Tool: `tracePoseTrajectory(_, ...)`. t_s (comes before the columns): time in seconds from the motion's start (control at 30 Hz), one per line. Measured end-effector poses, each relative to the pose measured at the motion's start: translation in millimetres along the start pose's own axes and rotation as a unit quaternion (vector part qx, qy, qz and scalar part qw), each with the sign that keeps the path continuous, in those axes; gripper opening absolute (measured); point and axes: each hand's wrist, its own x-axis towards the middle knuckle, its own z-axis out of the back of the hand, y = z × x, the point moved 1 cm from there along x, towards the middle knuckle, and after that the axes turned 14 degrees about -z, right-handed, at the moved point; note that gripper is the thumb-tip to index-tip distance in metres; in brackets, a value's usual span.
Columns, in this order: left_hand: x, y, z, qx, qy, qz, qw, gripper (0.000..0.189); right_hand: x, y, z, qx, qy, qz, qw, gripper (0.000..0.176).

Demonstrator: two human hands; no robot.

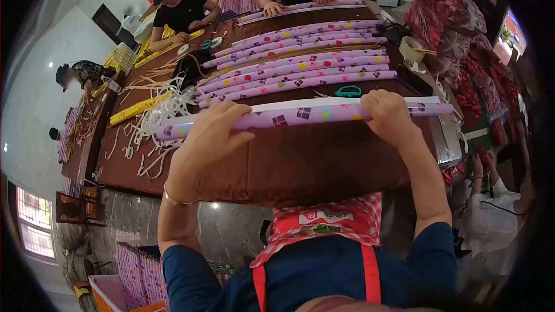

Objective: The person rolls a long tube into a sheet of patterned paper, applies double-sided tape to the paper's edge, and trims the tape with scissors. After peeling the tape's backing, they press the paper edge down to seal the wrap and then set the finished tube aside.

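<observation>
Holding a patterned purple roll above the near part of the brown table, the left hand straddles it, thumb and fingers apart; the right hand curls its fingers around it near the right end. Beyond lie teal-handled scissors, then similar rolls. Farthest, a co-worker's hands touch another roll.

A workshop is indicated: a brown counter is shared by several people, patterned purple rolls are laid in rows, more are gathered in a crate, and bagged red material is heaped alongside.
</observation>
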Motion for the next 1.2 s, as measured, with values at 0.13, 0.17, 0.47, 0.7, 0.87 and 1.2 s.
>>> tracePoseTrajectory(0.13,16,28,-45,-0.13,0.138,0.018,0.982,0.044,-15,3,-7,0.008,0.02,-0.005,1.0,0.033)
tracePoseTrajectory(0.17,12,34,-61,-0.084,0.072,0.016,0.994,0.043,-17,1,-10,0.035,0.034,-0.022,0.999,0.034)
tracePoseTrajectory(0.47,-15,18,-156,0.085,-0.017,0.045,0.995,0.042,-53,-1,-80,0.039,0.117,-0.037,0.992,0.04)
tracePoseTrajectory(0.7,-39,7,-191,0.069,-0.038,0.088,0.993,0.035,-83,11,-99,0.123,0.079,-0.06,0.987,0.04)
tracePoseTrajectory(0.87,-50,-2,-177,-0.034,-0.026,0.073,0.996,0.038,-92,22,-85,0.136,0.098,-0.068,0.984,0.041)
tracePoseTrajectory(1.2,-52,14,-170,-0.044,-0.019,0.077,0.996,0.037,-93,31,-86,0.17,0.108,-0.076,0.977,0.037)
